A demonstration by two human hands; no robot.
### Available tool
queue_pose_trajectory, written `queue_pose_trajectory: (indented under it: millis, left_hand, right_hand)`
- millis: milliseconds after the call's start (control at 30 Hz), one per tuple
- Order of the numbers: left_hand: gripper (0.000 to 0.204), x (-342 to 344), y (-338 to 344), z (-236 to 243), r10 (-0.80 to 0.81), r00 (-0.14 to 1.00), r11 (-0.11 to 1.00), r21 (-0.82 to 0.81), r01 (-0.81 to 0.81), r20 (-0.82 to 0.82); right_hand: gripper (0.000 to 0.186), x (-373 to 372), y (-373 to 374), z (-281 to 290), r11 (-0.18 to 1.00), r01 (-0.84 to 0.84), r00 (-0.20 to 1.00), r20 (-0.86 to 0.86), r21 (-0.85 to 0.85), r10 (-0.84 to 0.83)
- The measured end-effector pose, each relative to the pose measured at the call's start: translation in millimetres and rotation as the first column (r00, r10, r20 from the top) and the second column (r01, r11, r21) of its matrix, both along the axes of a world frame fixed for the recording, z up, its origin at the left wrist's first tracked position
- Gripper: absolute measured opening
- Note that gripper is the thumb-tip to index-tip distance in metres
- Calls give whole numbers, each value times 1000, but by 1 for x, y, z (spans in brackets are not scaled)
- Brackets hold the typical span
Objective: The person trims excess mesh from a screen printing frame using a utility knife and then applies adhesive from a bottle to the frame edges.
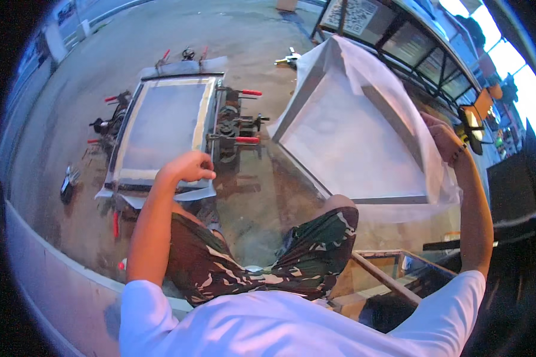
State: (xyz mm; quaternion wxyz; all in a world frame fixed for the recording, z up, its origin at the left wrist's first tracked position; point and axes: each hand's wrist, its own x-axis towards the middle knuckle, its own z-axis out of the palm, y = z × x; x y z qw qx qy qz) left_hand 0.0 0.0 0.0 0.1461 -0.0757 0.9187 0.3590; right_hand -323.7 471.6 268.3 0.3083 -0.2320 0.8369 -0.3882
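Note:
My left hand hovers over the lower right of a mesh screen on a dark rectangular frame at left, its fingers loosely bent and apart, holding nothing visible. Red-handled clamps and dark fittings surround that screen, with translucent sheet sticking out at its ends. My right hand is closed on the edge of a white translucent sheet at right. That sheet is draped loosely over an angled frame, its corner peaked toward the back.
A black metal rack stands behind the sheet. A loose tool lies left of the screen, another near the back. A pale ledge runs along the lower left. Wooden pieces lie by my right knee.

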Motion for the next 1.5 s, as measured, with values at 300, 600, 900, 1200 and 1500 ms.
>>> queue_pose_trajectory:
  millis: [300, 600, 900, 1200, 1500]
  left_hand:
    - [61, -3, -1, 14, 145, 945, 989, 71, -129, -295]
    - [25, 77, 10, 46, 563, 416, 665, 93, -741, -714]
    - [35, 537, 133, -74, 979, 201, 183, -289, -940, -35]
    - [22, 773, 389, -85, 725, -519, -418, -311, -854, 453]
    - [51, 719, 650, -286, 492, -754, -761, 636, -130, 435]
  right_hand:
    - [37, 81, -117, -10, 777, -401, 622, -479, 485, 619]
    - [36, 156, -203, -98, 614, -689, 381, -527, 386, 759]
    - [35, 182, -239, -129, 515, -776, 298, -509, 364, 808]
    - [35, 175, -248, -147, 499, -745, 279, -473, 442, 836]
    - [36, 138, -245, -128, 547, -701, 293, -513, 458, 806]
